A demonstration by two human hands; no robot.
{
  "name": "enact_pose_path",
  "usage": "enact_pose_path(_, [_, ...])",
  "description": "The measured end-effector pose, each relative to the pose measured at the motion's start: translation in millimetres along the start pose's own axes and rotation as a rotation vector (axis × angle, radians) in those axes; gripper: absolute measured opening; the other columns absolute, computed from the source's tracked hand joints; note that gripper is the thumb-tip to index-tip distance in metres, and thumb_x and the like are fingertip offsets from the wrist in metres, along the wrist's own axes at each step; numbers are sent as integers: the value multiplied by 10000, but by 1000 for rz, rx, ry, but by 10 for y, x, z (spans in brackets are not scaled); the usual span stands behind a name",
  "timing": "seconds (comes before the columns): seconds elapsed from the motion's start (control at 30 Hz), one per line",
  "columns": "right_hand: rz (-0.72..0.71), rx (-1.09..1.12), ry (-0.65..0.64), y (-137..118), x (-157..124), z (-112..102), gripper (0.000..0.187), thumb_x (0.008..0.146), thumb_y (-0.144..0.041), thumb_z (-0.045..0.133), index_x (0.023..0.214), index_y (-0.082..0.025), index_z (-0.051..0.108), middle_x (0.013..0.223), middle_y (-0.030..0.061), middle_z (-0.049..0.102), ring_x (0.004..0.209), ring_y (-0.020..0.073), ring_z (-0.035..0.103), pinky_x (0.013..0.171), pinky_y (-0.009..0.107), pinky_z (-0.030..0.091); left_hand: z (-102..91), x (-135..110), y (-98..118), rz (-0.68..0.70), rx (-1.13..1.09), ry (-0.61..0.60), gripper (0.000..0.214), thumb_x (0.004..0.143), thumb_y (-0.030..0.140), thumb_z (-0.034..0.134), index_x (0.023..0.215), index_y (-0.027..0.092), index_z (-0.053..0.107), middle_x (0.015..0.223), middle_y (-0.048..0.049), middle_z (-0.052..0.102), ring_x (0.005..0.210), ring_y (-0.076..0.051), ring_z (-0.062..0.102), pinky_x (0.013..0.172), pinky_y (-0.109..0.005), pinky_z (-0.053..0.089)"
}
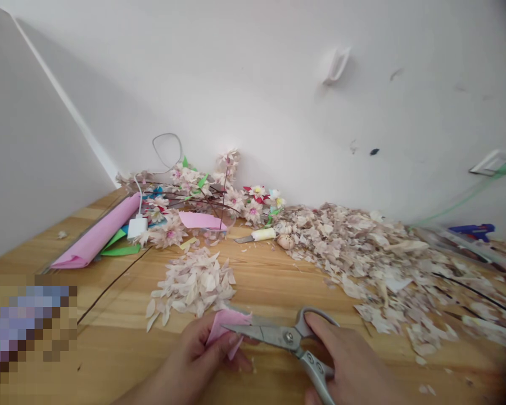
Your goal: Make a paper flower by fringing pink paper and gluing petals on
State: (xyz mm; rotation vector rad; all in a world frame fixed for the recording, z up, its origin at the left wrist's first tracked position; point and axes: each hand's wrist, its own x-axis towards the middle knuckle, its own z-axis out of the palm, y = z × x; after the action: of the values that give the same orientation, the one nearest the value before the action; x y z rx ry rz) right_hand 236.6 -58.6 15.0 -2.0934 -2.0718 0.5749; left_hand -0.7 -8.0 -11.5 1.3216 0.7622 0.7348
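My left hand (199, 347) pinches small pink paper (231, 317), maybe half cut; my right hand (351, 353) holds silver metal scissors (289, 337). Pale, pointed petals (196, 281) at eleven o'clock look done.

I see soft, bright light across the wall (244, 101), grey shadow toward its left, the white hook (335, 66) smeared, blocky squares lower left, darkness edging right.

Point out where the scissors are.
In the head view, the scissors are at lower centre, held in the right hand, overlapping the pink paper in the left hand.
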Motion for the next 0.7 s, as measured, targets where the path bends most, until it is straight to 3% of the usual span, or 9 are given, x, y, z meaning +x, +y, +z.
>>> enact_pose_path(0.33, [-10, 47, 6, -15, -18, -18, 504, 395, -361, 814, 736, -247, 461, 735, -46, 627, 668, 185, 554, 550, 230, 329, 13, -3, 53, -18, -3, 20, 318, 794, 456, 529, 953, 211, 655, 662, -7, 708, 635, -146, 606, 635, -228, 453])
enact_pose_path(0.7, [-5, 2, 9, -20, -2, -64, 466, 425, -402, 802, 716, -243, 474, 760, -27, 648, 709, 207, 577, 583, 245, 360, 20, -3, 49, -20, -33, 16, 316, 787, 461, 538, 920, 202, 661, 657, -1, 703, 624, -136, 614, 615, -213, 453])
